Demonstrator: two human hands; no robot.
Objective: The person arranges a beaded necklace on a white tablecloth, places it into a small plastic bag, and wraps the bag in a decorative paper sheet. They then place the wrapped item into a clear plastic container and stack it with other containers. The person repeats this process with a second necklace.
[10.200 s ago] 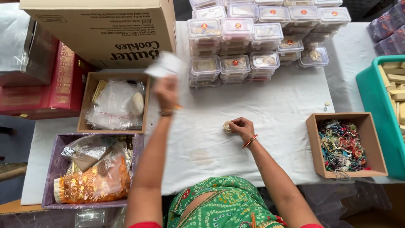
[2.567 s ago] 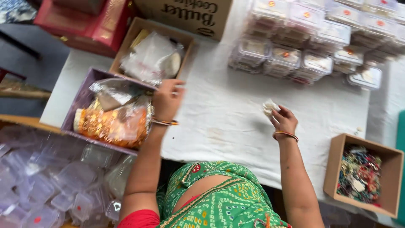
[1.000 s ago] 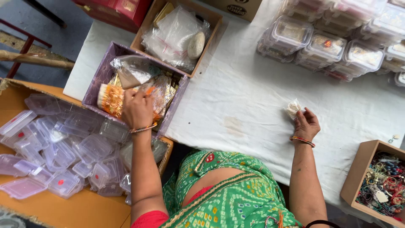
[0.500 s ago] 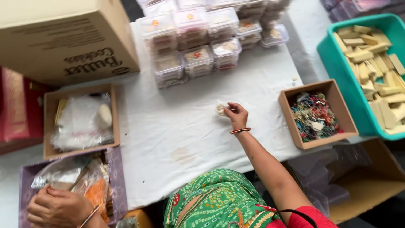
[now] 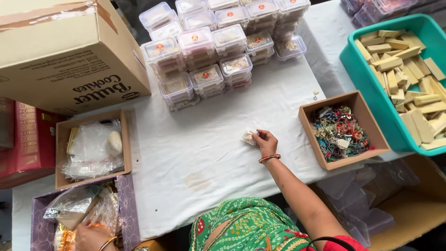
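The small clear packet (image 5: 249,136) lies at the fingertips of the right hand (image 5: 266,142), just to the hand's left, low over the white cloth of the surface (image 5: 223,139) near its middle. The grip of that hand is pinched together on the packet's near edge: thumb and fingers curl onto it, and the pale round piece inside the wrapper shows past the fingertips. Whether the packet rests on the cloth or is raised slightly off it cannot be told. A red and gold bangle (image 5: 269,158) sits at the wrist.

The left hand (image 5: 90,236) is well apart, at the lower left corner, down inside the purple box (image 5: 127,204). It lies among crinkled plastic bags (image 5: 76,207) with orange and gold contents. Its fingers are buried in the wrapping, so I cannot tell whether that grip is apart or together, or what it holds.

Behind the purple box stands a shallow brown tray (image 5: 60,153) of clear sleeves. Stacks of small clear lidded boxes (image 5: 209,51) stand at the far side of the cloth, beside a large cardboard carton (image 5: 65,51). To the right of the hand with the packet is an open brown box (image 5: 320,148) of tangled coloured threads and beads, and beyond it a teal tub (image 5: 367,88) of pale wooden blocks
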